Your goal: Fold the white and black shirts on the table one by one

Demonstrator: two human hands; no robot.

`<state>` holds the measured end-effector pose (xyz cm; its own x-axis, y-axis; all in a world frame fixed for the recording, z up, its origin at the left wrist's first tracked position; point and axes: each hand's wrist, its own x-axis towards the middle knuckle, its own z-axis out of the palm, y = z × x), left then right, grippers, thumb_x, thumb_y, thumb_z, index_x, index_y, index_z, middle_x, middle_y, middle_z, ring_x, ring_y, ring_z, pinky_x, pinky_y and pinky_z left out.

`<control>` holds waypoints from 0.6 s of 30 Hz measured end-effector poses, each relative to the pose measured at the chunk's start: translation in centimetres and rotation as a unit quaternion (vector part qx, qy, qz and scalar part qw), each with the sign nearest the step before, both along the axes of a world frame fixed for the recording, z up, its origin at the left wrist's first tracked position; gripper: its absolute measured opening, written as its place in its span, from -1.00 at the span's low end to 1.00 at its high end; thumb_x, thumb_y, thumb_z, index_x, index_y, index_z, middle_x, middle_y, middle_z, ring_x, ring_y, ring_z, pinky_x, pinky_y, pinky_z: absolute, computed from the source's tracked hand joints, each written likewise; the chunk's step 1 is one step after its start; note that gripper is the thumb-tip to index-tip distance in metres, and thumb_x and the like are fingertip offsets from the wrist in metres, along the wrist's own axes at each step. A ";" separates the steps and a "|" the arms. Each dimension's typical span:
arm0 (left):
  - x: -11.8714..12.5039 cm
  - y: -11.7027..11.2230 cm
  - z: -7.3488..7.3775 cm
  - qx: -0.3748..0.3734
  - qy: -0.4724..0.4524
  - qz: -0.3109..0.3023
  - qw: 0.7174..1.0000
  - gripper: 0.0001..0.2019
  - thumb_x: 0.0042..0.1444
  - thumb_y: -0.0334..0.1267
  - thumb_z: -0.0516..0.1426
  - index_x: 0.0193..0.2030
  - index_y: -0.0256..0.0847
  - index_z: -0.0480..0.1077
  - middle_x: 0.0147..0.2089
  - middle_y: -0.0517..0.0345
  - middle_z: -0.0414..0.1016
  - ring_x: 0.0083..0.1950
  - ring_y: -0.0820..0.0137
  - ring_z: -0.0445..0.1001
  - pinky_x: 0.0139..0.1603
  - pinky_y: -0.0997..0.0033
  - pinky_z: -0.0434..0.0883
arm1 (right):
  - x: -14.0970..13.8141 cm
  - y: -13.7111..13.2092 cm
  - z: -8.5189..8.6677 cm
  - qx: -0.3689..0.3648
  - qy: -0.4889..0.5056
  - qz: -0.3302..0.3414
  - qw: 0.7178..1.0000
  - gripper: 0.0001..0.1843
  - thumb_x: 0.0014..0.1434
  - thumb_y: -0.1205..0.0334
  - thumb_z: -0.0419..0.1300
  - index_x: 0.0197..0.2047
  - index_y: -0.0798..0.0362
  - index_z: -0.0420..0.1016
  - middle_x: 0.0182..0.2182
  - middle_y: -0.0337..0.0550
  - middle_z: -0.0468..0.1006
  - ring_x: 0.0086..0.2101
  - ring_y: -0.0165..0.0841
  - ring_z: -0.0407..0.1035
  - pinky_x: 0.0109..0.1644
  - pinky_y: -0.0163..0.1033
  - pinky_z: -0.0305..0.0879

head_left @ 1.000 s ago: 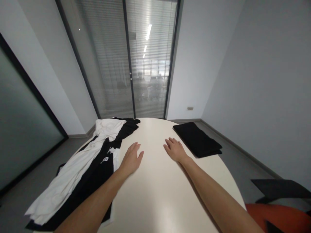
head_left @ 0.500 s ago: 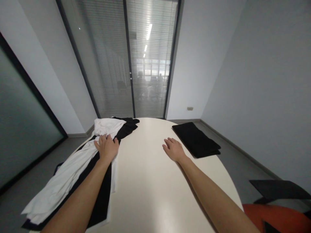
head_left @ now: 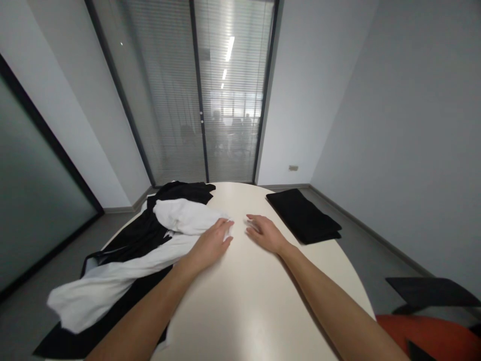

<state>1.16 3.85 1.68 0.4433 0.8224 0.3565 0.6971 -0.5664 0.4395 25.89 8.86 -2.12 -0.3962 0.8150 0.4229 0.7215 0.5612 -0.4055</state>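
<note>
A white garment [head_left: 124,265] lies stretched across the left half of the pale oval table [head_left: 244,301], on top of black garments [head_left: 150,230]. My left hand [head_left: 212,243] is closed on the white garment's near end, close to the table's middle. Just to its right, my right hand [head_left: 265,233] rests flat on the bare tabletop with fingers spread, holding nothing. A folded black cloth [head_left: 302,215] lies at the table's right edge, beyond my right hand.
Glass doors with blinds [head_left: 203,95] stand behind the table's far end. A dark glass wall [head_left: 26,200] runs along the left. An orange seat [head_left: 432,338] with a black chair part [head_left: 432,291] sits at the lower right.
My left hand went left to the garment pile, took hold of the white garment and pulled it right toward the table's middle. My right hand shifted slightly left.
</note>
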 end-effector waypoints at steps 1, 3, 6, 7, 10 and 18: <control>0.5 -0.5 0.1 -0.026 0.005 -0.024 0.999 -0.58 0.24 -0.33 0.06 0.23 -0.19 0.38 0.22 -0.06 0.41 0.21 0.20 0.43 0.27 0.21 0.33 | 0.0 -0.3 0.1 0.000 0.007 0.044 0.999 -0.42 0.29 0.03 0.16 0.31 0.06 0.32 0.17 0.05 0.48 0.14 -0.14 0.36 0.25 -0.01 0.23; 1.0 -1.4 0.5 -0.074 0.006 -0.060 0.995 -0.64 0.21 -0.34 0.08 0.14 -0.15 0.45 0.14 0.00 0.50 0.16 0.21 0.47 0.24 0.24 0.33 | -0.1 -0.8 0.4 0.000 0.001 0.122 0.993 -0.38 0.27 0.03 0.20 0.34 0.01 0.29 0.21 0.05 0.44 0.18 -0.14 0.31 0.28 0.00 0.20; 1.0 -2.2 1.5 -0.146 0.002 -0.096 0.985 -0.75 0.16 -0.32 0.11 -0.06 -0.12 0.54 -0.01 0.11 0.61 0.05 0.24 0.53 0.15 0.31 0.35 | -0.4 -1.7 1.0 -0.002 -0.030 0.172 0.985 -0.52 0.28 0.10 0.18 0.25 -0.03 0.41 0.23 0.04 0.40 0.21 -0.16 0.27 0.29 0.01 0.17; 0.9 -2.3 1.9 -0.172 0.007 -0.107 0.979 -0.80 0.15 -0.29 0.13 -0.13 -0.11 0.54 -0.07 0.14 0.63 -0.01 0.25 0.56 0.08 0.34 0.37 | -0.5 -1.9 1.1 -0.004 -0.035 0.173 0.984 -0.59 0.30 0.12 0.16 0.18 -0.03 0.47 0.24 0.04 0.39 0.22 -0.16 0.26 0.29 0.01 0.17; 0.5 -2.5 2.7 -0.221 0.053 -0.092 0.970 -0.84 0.10 -0.16 0.19 -0.20 -0.11 0.52 -0.18 0.14 0.63 -0.15 0.23 0.58 -0.12 0.36 0.39 | -0.9 -2.3 1.6 -0.015 -0.030 0.178 0.984 -0.75 0.33 0.16 0.10 -0.02 -0.02 0.55 0.22 0.02 0.40 0.23 -0.18 0.24 0.29 0.02 0.16; 1.3 -2.7 2.0 -0.069 0.125 0.058 0.988 -0.42 0.05 0.10 0.25 0.18 -0.10 0.39 0.10 -0.11 0.50 0.11 -0.01 0.46 0.06 0.14 0.36 | -2.5 -3.0 2.0 -0.150 0.140 0.135 0.969 -0.71 0.37 -0.01 0.07 -0.13 0.04 0.43 -0.28 -0.13 0.53 -0.23 -0.31 0.40 -0.08 -0.18 0.33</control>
